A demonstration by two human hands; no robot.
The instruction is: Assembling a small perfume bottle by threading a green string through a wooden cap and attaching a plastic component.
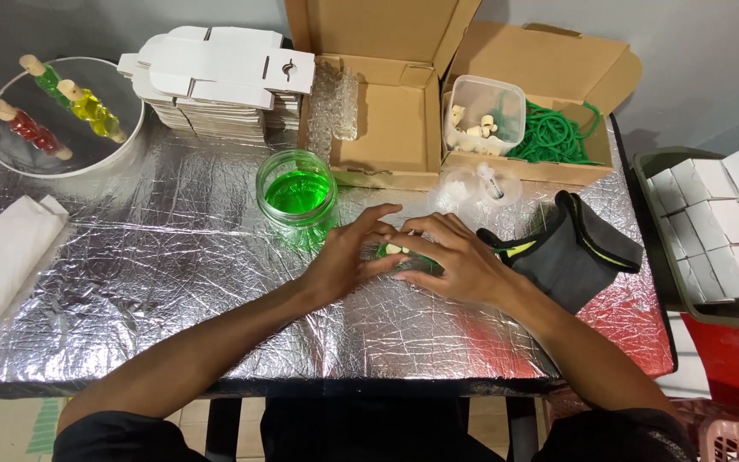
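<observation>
Both hands are closing on a small green bottle (404, 254) lying crosswise on the desk (173, 282): left hand (348, 257) gripping its left end, right hand (455, 261) covering its right.

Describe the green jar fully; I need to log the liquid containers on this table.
The jar is clear, round and wide-mouthed, with no lid on and a ribbed rim. Bright green liquid fills its lower part. It stands upright on the foil-covered table, in front of the open cardboard box. Neither hand touches it.

1. Bottle (404, 254): small, filled with green liquid, pale cork at one end, lying sideways on the foil table, mostly hidden under the fingers of both hands.
</observation>
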